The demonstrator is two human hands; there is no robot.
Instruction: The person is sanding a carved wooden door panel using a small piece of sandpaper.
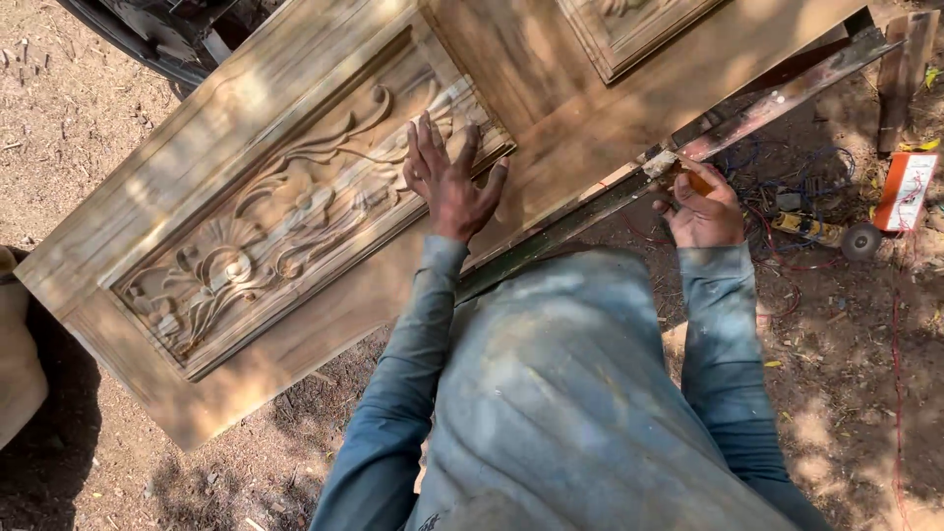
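Leaning over the work, the person's dusty blue shirt [580, 393] fills the near edge of the view, both sleeves reaching forward. The right hand [700, 208] sits just past the door's lower edge, above bare dirt, its fingers curled shut around a small orange-brown piece [696, 181]; what that piece is cannot be told. The hand is touching or almost touching the metal rail [787, 93] that runs under the door's edge.

The left hand [447, 182] lies flat on the carved wooden door [551, 128], 5 fingers spread, palm on the plain rail and fingertips [425, 130] reaching over the moulded frame onto the right end of the carved floral panel [275, 226]. So the door lies directly under that hand, and beside the other.

Judging by its look, the carving of scrolls and a shell is already cut and the wood is bare and pale, with no finish visible; smoothing or coating seems left to do. Farther off, a tangle of wires [806, 187] and an orange and white box [907, 189] lie on the ground.
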